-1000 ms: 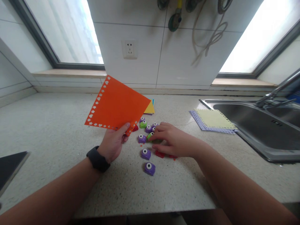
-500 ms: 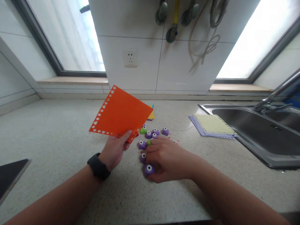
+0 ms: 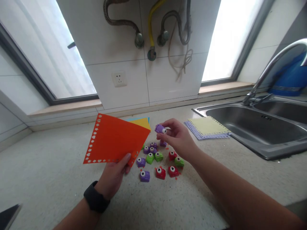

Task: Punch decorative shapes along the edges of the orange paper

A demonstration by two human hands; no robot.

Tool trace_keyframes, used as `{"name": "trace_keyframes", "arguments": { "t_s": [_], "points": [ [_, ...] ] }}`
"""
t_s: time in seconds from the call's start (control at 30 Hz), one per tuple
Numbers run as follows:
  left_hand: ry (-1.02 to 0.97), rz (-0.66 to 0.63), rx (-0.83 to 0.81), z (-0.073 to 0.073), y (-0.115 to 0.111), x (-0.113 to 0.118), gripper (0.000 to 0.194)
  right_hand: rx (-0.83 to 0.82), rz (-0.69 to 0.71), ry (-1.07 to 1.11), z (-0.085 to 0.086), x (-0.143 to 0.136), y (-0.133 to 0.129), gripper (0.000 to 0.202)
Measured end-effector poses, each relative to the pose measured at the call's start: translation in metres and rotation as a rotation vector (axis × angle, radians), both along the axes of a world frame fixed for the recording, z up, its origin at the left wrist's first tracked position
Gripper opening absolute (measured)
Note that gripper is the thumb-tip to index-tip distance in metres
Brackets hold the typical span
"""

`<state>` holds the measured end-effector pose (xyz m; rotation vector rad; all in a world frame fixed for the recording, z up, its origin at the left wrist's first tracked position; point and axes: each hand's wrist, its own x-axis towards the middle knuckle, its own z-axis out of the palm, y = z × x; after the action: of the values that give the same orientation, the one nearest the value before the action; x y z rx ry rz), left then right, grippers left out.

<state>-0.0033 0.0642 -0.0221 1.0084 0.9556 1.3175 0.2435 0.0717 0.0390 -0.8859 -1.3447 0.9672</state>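
Note:
Between the thumb and fingers of my left hand (image 3: 116, 174) is a sheet of orange paper (image 3: 115, 137), held tilted above the counter. Small punched shapes such as stars and hearts line its left and lower edges, and some run up the lower right. My right hand (image 3: 177, 135) pinches a purple craft punch (image 3: 160, 129) in the air, to the right of the sheet. Below the hands lie several more small punches: a purple punch (image 3: 145, 176), a red punch (image 3: 160, 172) and a green punch (image 3: 158, 156) among them. Orange paper bits are scattered around these.
Behind the orange sheet lie yellow and blue papers (image 3: 142, 123). To the right, a stack of pale yellow and lilac punched sheets (image 3: 207, 126) touches the rim of the steel sink (image 3: 271, 156). A dark flat object (image 3: 9, 217) sits at the lower left.
My right hand has lifted a purple punch from the front of the group and carried it up and away. The left hand still holds the orange paper. The view has shifted right.

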Motion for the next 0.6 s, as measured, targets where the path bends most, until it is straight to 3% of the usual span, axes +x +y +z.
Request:
{"name": "trace_keyframes", "arguments": {
  "t_s": [0.17,0.33,0.43,0.6],
  "points": [
    [0.083,-0.006,-0.010,-0.004,-0.001,-0.001,0.035,0.027,0.094,0.227,0.006,-0.005,-0.009,0.048],
    [0.136,-0.007,0.004,-0.009,-0.003,-0.003,0.035,0.090,0.143,0.290,0.009,-0.009,-0.018,0.043],
    [0.160,0.016,-0.001,-0.009,-0.005,-0.003,0.040,0.233,0.142,0.270,0.008,-0.013,-0.024,0.046],
    [0.151,0.033,-0.008,-0.006,-0.005,0.001,0.050,0.534,0.014,0.093,0.003,-0.017,-0.030,0.040]
  ]
}}
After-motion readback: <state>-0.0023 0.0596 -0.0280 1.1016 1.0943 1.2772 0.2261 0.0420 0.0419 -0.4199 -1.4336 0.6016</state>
